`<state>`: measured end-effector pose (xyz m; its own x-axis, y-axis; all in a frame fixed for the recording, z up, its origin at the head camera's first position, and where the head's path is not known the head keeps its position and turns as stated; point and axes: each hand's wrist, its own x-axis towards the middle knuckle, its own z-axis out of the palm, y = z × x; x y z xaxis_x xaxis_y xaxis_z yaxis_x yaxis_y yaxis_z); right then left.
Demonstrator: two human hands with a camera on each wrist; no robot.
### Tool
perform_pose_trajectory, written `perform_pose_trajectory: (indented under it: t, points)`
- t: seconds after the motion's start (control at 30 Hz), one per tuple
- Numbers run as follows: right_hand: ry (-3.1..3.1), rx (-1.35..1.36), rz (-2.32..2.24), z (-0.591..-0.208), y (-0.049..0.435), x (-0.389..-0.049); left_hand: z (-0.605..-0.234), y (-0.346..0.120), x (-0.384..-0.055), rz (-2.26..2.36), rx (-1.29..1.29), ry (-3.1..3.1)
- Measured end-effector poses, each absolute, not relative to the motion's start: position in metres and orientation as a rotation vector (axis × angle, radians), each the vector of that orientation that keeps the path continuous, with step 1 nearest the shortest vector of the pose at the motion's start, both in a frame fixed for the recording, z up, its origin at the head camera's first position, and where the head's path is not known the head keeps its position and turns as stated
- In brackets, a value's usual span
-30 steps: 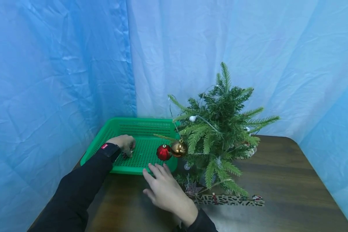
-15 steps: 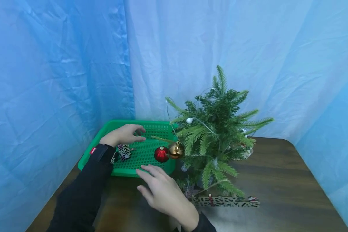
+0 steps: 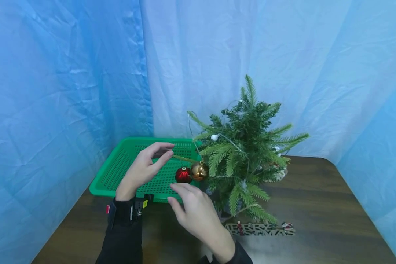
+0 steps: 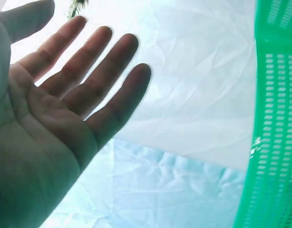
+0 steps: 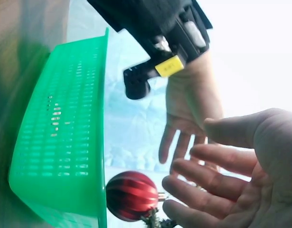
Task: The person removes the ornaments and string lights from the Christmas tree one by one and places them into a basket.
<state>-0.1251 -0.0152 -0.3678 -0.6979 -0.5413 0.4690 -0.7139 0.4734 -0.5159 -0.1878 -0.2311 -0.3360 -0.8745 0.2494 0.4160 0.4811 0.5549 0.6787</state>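
My left hand [image 3: 145, 168] is over the green plastic basket [image 3: 107, 168], palm turned to the right. Nothing lies in its straightened fingers in the left wrist view. My right hand [image 3: 198, 211] is just in front of the basket, fingers loosely extended and holding nothing. Beyond its fingertips hang a ribbed red Christmas ball [image 3: 183, 175] and a shiny gold Christmas ball [image 3: 199, 171] at the left side of a small Christmas tree [image 3: 250, 146]. The right wrist view has the red ball beside the basket rim, with both hands near it. My left hand and forearm hide part of the basket's inside.
A cut-out sign with Christmas lettering [image 3: 260, 229] lies at the tree's foot. A light string with a white bulb [image 3: 214, 137] winds round the branches. Dark wooden table [image 3: 326, 205] shows on the right. Blue curtains [image 3: 198, 66] stand behind and at both sides.
My left hand has come up from the basket floor and moved right, its fingers straightening. The small patterned thing seen in the basket is now hidden. My right hand has shifted slightly right.
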Motion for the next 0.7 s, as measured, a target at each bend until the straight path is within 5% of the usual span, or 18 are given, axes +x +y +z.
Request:
perform_pose_trajectory:
  t: [0.7]
  points:
    - [-2.558,0.807,0.864,-0.383,-0.013,-0.14,-0.35,-0.207,-0.19,-1.047,-0.802,-2.341]
